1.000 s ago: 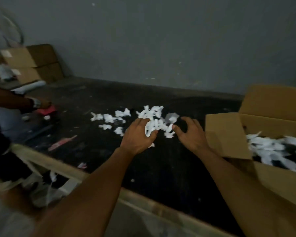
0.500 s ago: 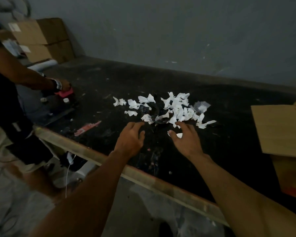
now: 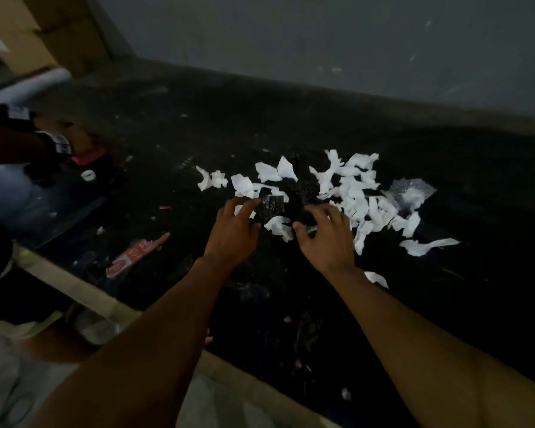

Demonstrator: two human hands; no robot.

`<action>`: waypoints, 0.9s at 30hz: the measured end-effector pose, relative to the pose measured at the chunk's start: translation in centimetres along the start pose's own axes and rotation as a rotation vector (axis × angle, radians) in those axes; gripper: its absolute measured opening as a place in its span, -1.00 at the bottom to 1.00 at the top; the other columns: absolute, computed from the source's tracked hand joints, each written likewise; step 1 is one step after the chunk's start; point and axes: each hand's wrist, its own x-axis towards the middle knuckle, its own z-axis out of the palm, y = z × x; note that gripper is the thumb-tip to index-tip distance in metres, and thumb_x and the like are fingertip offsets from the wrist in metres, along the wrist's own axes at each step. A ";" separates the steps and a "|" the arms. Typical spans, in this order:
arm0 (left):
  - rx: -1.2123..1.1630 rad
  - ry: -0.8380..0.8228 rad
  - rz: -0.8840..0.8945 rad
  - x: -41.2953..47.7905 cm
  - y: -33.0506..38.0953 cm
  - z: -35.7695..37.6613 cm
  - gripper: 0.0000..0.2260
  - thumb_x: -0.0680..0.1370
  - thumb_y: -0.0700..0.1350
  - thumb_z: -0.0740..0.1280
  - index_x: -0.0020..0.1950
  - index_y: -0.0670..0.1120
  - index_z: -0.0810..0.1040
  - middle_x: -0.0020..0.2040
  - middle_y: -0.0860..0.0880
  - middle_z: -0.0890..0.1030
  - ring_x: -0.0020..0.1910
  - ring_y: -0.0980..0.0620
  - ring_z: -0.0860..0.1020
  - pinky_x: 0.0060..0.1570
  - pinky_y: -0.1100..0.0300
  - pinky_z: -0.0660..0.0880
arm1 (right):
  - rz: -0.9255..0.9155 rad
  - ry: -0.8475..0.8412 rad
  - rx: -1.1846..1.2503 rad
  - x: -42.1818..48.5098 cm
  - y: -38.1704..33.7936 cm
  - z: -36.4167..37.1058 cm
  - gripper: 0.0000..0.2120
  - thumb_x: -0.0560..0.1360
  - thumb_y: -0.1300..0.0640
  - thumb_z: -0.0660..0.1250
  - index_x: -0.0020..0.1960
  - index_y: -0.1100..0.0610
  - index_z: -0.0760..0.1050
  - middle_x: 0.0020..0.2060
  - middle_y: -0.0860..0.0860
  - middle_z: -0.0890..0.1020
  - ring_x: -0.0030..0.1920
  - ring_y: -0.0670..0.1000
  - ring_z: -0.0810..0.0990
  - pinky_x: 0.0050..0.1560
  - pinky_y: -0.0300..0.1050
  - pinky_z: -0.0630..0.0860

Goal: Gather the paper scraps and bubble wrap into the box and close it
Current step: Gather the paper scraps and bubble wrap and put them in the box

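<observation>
Dark bench (image 3: 198, 125), with paper scraps (image 3: 352, 193) and bubble wrap (image 3: 411, 193) lying loose on it and the box out of view. My left hand (image 3: 233, 230) and right hand (image 3: 325, 239) hover half-open at the pile's near edge, gripping nothing. Plenty left to gather.

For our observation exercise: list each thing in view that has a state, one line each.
paper scraps: loose, scattered on the table.
bubble wrap: lying at the scraps' right edge.
left hand: open, fingers spread at the scraps.
right hand: fingers bent over the scraps; grip unclear.
</observation>
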 end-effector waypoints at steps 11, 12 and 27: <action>0.182 -0.481 0.381 10.3 -6.0 8.6 -0.11 0.44 0.31 0.30 0.57 0.02 -0.12 0.58 0.05 -0.16 0.54 -0.02 -0.19 0.45 -0.14 -0.09 | 0.288 -0.220 -0.138 4.3 3.7 7.8 -0.39 0.45 -0.37 0.19 0.41 -0.11 0.35 0.53 0.12 0.13 0.50 0.23 0.11 0.46 0.18 0.17; 0.170 -0.524 0.406 10.5 -6.6 9.6 -0.12 0.45 0.33 0.27 0.58 0.00 -0.09 0.58 0.03 -0.11 0.55 -0.02 -0.16 0.46 -0.13 -0.08 | 0.296 -0.201 -0.142 4.1 4.0 8.4 -0.41 0.44 -0.38 0.20 0.35 -0.08 0.42 0.52 0.14 0.18 0.48 0.24 0.17 0.45 0.18 0.20; -0.247 -0.163 0.245 11.6 -7.0 10.8 -0.76 0.57 -0.25 0.19 0.23 -0.21 0.42 0.11 -0.24 0.53 0.05 -0.18 0.51 0.03 0.00 0.47 | 0.329 0.038 -0.075 5.2 2.1 10.0 -0.68 0.33 0.26 0.41 -0.01 0.08 0.36 -0.13 0.01 0.54 -0.04 0.09 0.50 0.06 -0.05 0.40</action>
